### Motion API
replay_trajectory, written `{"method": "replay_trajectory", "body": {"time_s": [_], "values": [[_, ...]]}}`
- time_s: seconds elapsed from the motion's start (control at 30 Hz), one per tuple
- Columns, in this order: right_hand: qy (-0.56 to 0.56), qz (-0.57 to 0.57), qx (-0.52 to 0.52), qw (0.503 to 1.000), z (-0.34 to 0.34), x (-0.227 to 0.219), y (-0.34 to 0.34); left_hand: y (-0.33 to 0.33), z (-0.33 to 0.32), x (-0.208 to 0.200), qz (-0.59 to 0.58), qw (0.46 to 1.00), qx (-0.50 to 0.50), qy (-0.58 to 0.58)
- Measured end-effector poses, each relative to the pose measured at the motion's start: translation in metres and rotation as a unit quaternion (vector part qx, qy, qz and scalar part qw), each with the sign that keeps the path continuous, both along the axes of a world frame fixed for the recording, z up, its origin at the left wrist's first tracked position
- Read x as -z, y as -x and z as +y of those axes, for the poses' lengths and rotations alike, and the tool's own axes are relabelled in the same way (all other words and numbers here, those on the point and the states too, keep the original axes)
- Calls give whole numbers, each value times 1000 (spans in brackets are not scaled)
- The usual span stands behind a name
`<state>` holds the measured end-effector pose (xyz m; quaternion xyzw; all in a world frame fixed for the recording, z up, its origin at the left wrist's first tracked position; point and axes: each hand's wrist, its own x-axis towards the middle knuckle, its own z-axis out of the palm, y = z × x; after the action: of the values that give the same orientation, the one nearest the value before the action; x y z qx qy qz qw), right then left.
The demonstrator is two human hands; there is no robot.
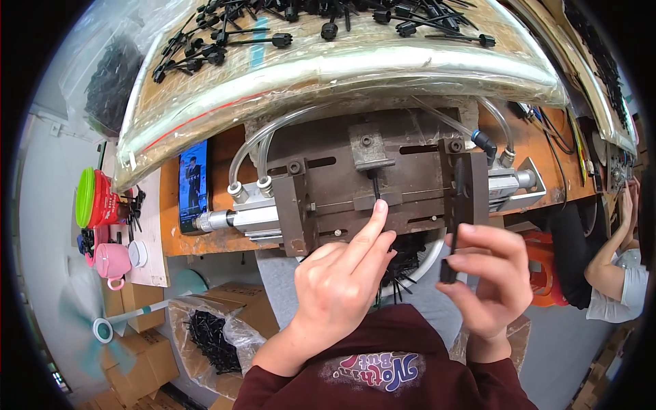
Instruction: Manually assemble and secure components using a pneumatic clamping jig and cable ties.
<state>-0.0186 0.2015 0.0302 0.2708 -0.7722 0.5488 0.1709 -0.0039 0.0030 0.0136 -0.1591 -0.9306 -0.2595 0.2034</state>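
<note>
Head view, looking down on a person's 2 hands at a dark-brown metal clamping fixture w/ slots & bolts (335, 179), mid-frame. L hand (338, 277), centre & a bit low: index finger stretched out, other fingers partly folded; their inner side is hidden, so can't tell if it grips anything. The index tip is at the lower end of a short, thin black rod (375, 184), which stands below a small grey metal block (365, 147) in the fixture's middle. R hand (495, 280), right of centre: thumb & fingers nearly closed, pinching a long, slim black plastic stem w/ a thicker lower end (448, 272), held approx. upright in front of the fixture's right side.

Silver metal cylinders, left (256, 219) & right (504, 184), flank the fixture, w/ clear plastic tubes (247, 156) running up. Top of frame: cardboard tray wrapped in clear plastic (301, 76), w/ many black stemmed parts (280, 40) on it. Left: upright-lying phone w/ lit screen (193, 178) on an orange-brown wooden bench (179, 244); farther left, a pink mug (113, 261). Lower left: plastic-lined cardboard box (254, 306) of black parts. Far right: another person in a white top (625, 290).
</note>
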Motion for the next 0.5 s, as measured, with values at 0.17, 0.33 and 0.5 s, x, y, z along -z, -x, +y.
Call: {"method": "replay_trajectory", "body": {"time_s": [0.17, 0.33, 0.5], "values": [[-72, 15, -15, 997, -6, -2, -5, 0, 0, -2, -13, 1000, -3, 2], [-119, 47, -7, 992, -11, 0, -6, 0, -3, 6, 11, 1000, 0, -28], [-146, 77, -4, 986, -17, 5, -6, -4, -8, 7, 17, 998, 35, -44]]}}
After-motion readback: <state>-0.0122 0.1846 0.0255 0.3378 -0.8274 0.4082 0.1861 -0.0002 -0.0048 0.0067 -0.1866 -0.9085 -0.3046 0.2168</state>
